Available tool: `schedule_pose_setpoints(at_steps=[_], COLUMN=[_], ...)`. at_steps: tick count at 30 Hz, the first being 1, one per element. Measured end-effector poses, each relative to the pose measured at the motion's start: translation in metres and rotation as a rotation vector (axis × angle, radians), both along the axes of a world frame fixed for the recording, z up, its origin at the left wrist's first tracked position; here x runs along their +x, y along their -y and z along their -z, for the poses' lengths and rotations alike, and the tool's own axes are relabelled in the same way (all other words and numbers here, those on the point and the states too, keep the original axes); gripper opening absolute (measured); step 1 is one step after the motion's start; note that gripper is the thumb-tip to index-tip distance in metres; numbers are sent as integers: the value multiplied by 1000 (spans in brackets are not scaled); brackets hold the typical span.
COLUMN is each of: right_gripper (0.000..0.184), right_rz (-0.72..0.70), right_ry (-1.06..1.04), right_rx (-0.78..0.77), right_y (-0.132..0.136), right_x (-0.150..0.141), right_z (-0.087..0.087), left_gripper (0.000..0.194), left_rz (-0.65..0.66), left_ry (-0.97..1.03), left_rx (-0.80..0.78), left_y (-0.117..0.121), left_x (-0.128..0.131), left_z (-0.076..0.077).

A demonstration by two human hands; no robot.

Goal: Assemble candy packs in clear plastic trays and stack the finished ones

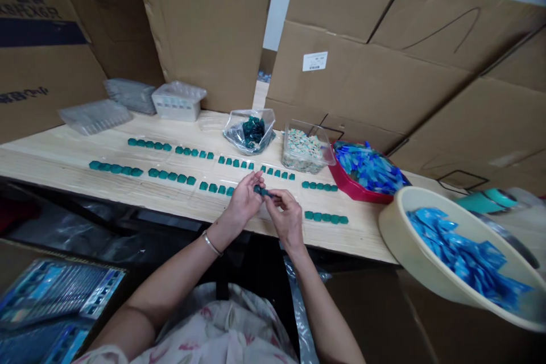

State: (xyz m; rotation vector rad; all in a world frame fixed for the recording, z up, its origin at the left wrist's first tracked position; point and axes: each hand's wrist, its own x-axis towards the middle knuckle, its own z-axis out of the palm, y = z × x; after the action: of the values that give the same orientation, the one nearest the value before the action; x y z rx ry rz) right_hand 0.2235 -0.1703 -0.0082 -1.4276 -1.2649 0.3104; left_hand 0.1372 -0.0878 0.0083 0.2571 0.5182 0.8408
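Note:
My left hand (244,200) is cupped, palm up, around a few small dark green pieces (258,189) just above the table's front edge. Thumb and fingers of my right hand (286,215) pinch at the same pieces, close against my left fingers. Two long rows of similar green pieces lie on the table in short groups, such as the back-left group (149,144) and the front-right group (326,217). Thin clear plastic seems to lie under them. A clear plastic bag (232,129) behind my hands holds more dark green pieces.
A clear tub (307,167) of small pale pieces stands beside a red basin (362,191) of blue packets. A cream basin (392,222) with blue packets is at the right. Clear plastic trays (96,118) are stacked back left. Cardboard boxes (205,28) wall the back.

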Motion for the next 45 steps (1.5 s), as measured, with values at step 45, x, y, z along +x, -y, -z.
schedule_pose_setpoints(at_steps=[45], right_gripper=[13], right_rz=[-88], right_ry=[21], right_rx=[-87], right_y=[0], right_x=[29], right_z=[-4], left_gripper=[22], left_rz=[-104], left_ry=[-974], left_rx=[1376], left_y=[-2], left_x=[-10], left_z=[30])
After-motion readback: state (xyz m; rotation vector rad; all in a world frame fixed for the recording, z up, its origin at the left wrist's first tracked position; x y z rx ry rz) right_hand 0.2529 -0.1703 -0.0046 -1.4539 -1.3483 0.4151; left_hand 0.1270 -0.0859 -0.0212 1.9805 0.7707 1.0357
